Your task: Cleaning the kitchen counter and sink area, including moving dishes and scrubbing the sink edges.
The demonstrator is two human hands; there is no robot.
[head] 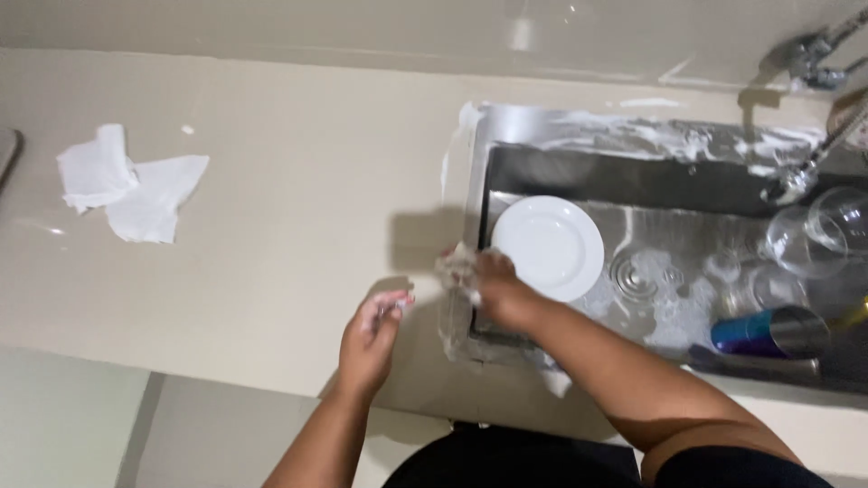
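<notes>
While the round white ceramic plate [548,246] leans tilted in the left end of the stainless steel sink [651,181], the right hand [493,287] sits at the sink's left rim, closed around a small soapy cloth or sponge [457,268]; which of the two it is cannot be told. The cloth touches the rim just beside the plate's lower left edge.

Progress, judged from suds: foam covers the sink's back ledge and floor, so scrubbing looks well under way. Plate face appears clean and free of suds. Clear drinking glasses [805,239] and a blue-and-steel metal tumbler [768,332] lie at the right end, apparently unrinsed. The chrome tap [818,59] shows no visible stream.

Pose: right forearm crosses diagonally from lower right, wrist bent down to the rim. Left hand [372,333] hovers over the beige countertop [271,226], fingers loosely curled, foam on the tips, grasping nothing. Crumpled white paper towels [127,185] lie well apart at far left.
</notes>
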